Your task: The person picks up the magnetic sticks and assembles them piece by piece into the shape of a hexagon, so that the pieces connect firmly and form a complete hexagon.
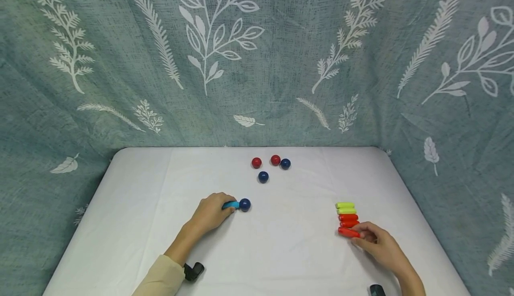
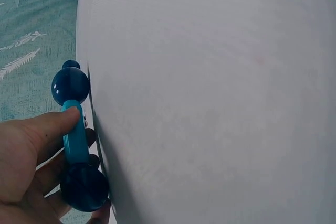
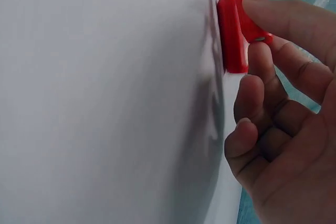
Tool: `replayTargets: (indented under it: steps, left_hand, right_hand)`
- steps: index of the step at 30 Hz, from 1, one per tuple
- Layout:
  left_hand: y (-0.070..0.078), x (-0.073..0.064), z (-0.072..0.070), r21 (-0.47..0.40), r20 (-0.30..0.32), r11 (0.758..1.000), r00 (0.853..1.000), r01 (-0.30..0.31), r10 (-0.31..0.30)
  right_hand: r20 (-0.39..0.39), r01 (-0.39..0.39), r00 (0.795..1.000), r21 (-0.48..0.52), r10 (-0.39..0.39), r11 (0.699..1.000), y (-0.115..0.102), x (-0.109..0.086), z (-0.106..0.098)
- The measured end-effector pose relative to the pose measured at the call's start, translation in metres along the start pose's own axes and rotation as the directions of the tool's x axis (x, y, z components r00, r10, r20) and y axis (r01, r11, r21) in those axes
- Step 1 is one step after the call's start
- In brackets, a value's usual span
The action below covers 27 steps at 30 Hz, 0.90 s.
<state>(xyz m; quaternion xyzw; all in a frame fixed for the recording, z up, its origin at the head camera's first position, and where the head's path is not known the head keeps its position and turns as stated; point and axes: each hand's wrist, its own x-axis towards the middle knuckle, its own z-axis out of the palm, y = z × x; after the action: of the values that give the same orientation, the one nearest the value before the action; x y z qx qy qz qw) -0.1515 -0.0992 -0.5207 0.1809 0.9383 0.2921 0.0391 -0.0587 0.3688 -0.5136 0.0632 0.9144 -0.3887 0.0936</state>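
Note:
My left hand (image 1: 211,212) grips a light-blue rod (image 2: 76,142) between thumb and fingers. A dark blue ball (image 2: 70,86) sits on its far end and another dark blue ball (image 2: 84,187) on its near end, close to my fingers. In the head view only the outer ball (image 1: 244,204) shows; the other is hidden by the hand. Over on the right, my right hand (image 1: 379,244) pinches a red rod (image 1: 348,232) by one end, thumb against fingertips. That rod is tilted slightly above another red rod (image 3: 232,35) in the right wrist view.
Beyond the pinched rod lie two red rods, the farther one (image 1: 347,217) beside two yellow-green rods (image 1: 345,205). Toward the back of the white table (image 1: 289,251) are two red balls (image 1: 256,162) and two dark blue balls (image 1: 263,177). A patterned green curtain (image 1: 281,108) hangs behind.

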Motion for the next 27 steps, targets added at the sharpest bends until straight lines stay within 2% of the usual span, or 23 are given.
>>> replayTargets:
  steps: [6,17,24,27]
  left_hand:
    - [-0.001,0.000,0.001,0.003,-0.003,1.000,1.000,0.002,-0.002]
    - [-0.001,0.000,0.000,0.011,0.001,1.000,1.000,0.003,-0.003]
    - [-0.001,0.000,0.000,0.010,0.003,1.000,1.000,0.008,-0.008]
    - [-0.001,0.000,0.000,0.003,0.008,1.000,1.000,0.008,-0.008]
  right_hand:
    - [0.008,0.048,0.999,0.057,-0.048,0.997,-0.012,0.001,0.014]
    - [0.046,0.084,0.995,0.109,-0.089,0.990,-0.036,0.009,0.040]
    - [0.116,0.223,0.963,0.167,-0.243,0.960,-0.062,0.021,0.059]
    - [0.130,0.240,0.956,0.172,-0.263,0.956,-0.068,0.028,0.068]
